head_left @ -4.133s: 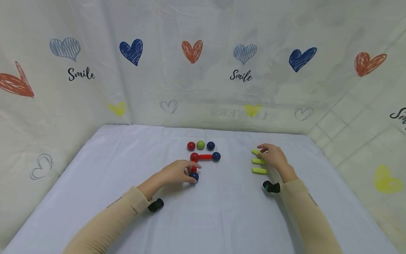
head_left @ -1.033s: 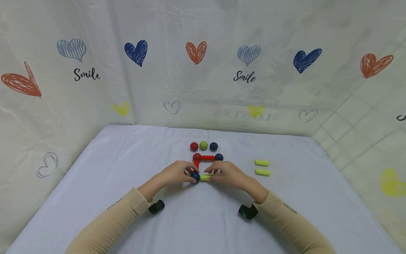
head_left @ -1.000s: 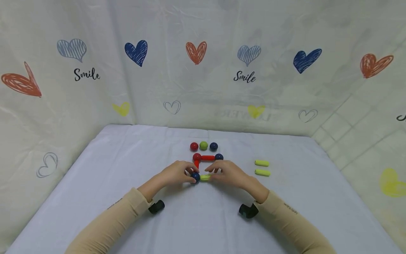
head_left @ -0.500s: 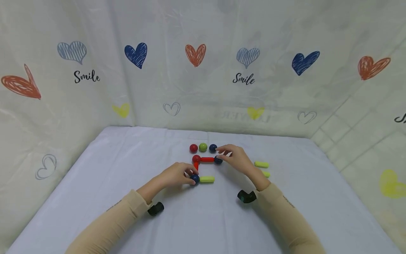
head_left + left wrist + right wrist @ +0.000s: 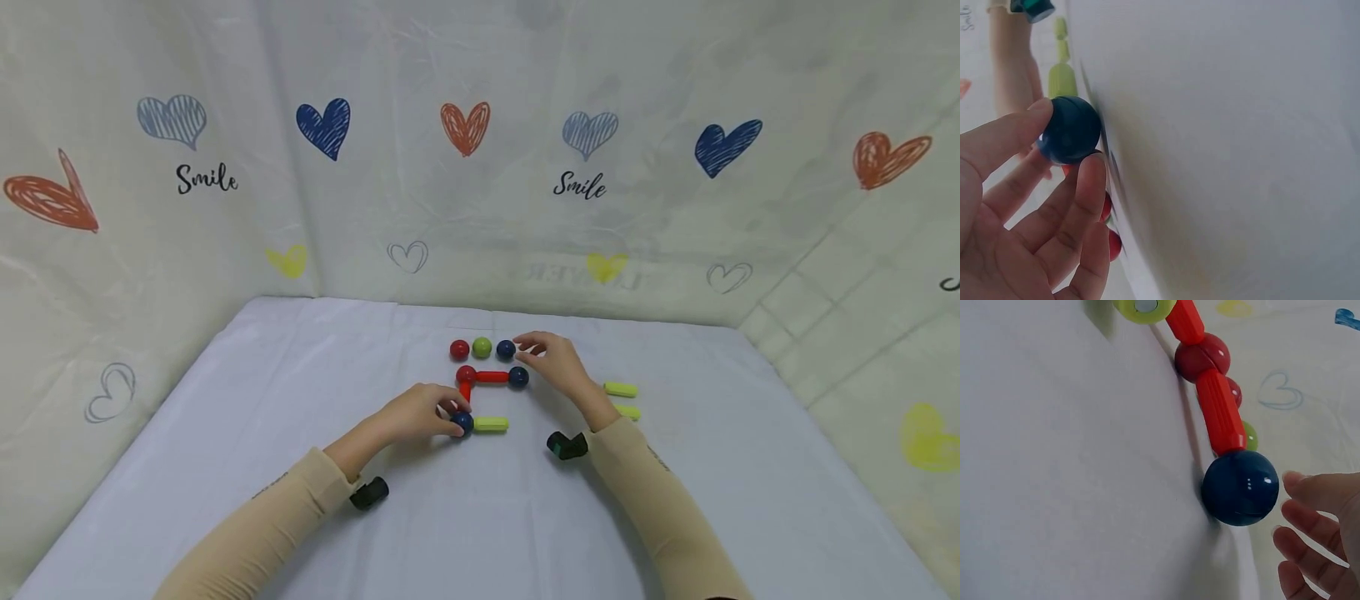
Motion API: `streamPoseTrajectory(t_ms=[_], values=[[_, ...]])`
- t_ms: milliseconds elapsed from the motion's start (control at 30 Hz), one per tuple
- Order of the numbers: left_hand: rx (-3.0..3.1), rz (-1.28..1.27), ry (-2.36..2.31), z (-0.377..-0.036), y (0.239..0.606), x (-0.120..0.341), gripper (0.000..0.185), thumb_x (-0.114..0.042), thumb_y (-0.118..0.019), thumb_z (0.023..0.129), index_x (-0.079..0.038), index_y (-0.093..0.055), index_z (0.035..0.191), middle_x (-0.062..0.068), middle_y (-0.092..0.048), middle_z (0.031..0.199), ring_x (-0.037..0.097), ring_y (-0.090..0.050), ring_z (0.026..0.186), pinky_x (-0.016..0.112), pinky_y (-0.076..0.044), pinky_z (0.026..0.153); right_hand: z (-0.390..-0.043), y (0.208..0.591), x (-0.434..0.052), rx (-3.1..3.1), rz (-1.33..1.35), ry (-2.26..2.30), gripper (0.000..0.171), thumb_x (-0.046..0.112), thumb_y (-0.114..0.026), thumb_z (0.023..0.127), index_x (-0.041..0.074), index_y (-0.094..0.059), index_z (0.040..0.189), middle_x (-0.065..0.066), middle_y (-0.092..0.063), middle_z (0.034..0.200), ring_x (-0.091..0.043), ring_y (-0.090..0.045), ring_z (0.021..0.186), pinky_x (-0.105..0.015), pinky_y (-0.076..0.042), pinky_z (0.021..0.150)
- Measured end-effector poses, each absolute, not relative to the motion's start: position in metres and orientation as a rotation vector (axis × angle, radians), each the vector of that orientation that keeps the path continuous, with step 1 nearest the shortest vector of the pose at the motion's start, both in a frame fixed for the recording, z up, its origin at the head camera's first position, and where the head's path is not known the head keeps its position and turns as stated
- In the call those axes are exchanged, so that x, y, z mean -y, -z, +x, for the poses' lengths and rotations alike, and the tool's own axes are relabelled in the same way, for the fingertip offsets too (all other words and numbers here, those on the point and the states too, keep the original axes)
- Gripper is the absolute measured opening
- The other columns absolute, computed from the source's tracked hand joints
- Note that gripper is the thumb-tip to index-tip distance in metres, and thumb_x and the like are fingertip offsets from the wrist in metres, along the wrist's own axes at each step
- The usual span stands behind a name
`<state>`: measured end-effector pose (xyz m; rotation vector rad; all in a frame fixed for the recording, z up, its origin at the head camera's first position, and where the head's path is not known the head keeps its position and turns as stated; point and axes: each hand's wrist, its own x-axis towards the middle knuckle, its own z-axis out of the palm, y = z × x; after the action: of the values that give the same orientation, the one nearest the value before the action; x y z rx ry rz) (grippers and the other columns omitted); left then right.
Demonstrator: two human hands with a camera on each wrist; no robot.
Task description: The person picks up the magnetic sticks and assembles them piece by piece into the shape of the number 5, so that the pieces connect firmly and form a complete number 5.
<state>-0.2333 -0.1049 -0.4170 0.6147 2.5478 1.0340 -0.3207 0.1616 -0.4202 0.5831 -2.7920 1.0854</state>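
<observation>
My left hand (image 5: 420, 410) pinches a dark blue ball (image 5: 1072, 130) between thumb and fingers at the near corner of a joined figure. From that ball a yellow-green stick (image 5: 491, 424) runs right, and a red stick (image 5: 466, 392) runs back to a red ball (image 5: 466, 375). Another red stick (image 5: 1219, 411) links the red ball to a second dark blue ball (image 5: 1241, 487). My right hand (image 5: 553, 360) hovers with parted, slightly bent fingers beside a loose dark blue ball (image 5: 506, 349) in the back row; whether it touches that ball I cannot tell.
A loose red ball (image 5: 459, 350) and a green ball (image 5: 482, 347) stand left of the loose blue one. Two yellow-green sticks (image 5: 621, 389) lie on the right, partly behind the right forearm. A white cloth covers the table (image 5: 450, 533); a patterned curtain hangs behind.
My right hand brought a yellow-green stick from the right to the near blue ball, let go of it, then moved back to the loose blue ball. The left hand stayed at the near ball.
</observation>
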Motion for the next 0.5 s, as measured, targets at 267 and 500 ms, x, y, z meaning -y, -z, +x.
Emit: streamPoseTrajectory(t_ms=[267, 500], values=[[-2.547, 0.605, -1.035, -0.232, 0.416, 0.105, 0.028, -0.015, -0.081, 0.090, -0.015, -0.074, 0.117, 0.003, -0.071, 0.109, 0.020, -0.065, 0.098, 0.040, -0.055, 0.088, -0.335, 0.428, -0.154, 2.829, 0.522, -1.056, 0.036, 0.017, -0.076, 0.095, 0.004, -0.070, 0.127, -0.016, -0.072, 0.114, -0.031, -0.067, 0.099, -0.045, -0.054, 0.087], [-2.542, 0.602, -1.030, -0.233, 0.415, 0.104, 0.028, -0.015, -0.080, 0.090, -0.015, -0.074, 0.117, 0.004, -0.071, 0.109, 0.020, -0.064, 0.098, 0.039, -0.056, 0.087, -0.341, 0.430, -0.149, 2.939, 0.441, -1.045, 0.042, 0.022, -0.077, 0.094, 0.006, -0.068, 0.131, -0.016, -0.069, 0.120, -0.033, -0.066, 0.107, -0.046, -0.054, 0.091]])
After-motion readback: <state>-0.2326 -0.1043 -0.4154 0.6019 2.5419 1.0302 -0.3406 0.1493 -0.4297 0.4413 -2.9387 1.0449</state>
